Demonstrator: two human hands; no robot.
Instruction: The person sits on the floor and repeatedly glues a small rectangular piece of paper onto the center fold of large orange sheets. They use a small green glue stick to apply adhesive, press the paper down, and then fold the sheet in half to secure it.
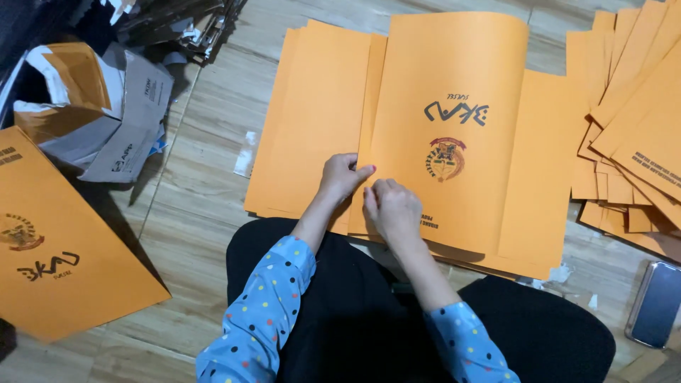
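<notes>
Our left hand (341,175) pinches the near part of the left edge of the top orange folder (454,135), thumb and fingers closed on the paper flap there, while our right hand (392,208) sits just beside it, fingers curled together and pressed down on the same edge, touching the sheet. We cannot tell whether the right fingertips actually grip a fold or only press it flat. The folder lies directly ahead of both hands, on a spread of other orange sheets (312,113) that rest on the wooden floor (198,198). We judge it to be thin card: light, fairly stiff across its face but quick to crease, with a smooth surface that would slide over the sheets beneath. The edge or a corner looks like the best place to take hold, with a flat pinch rather than a squeeze, since a hard grip in the middle would likely buckle it. To the right of our right hand a fanned heap of more folders (631,120) lies well apart, with a dark phone (656,303) nearer to us. Left of our left hand lie torn grey wrappers (106,113) and another printed folder (57,241).
</notes>
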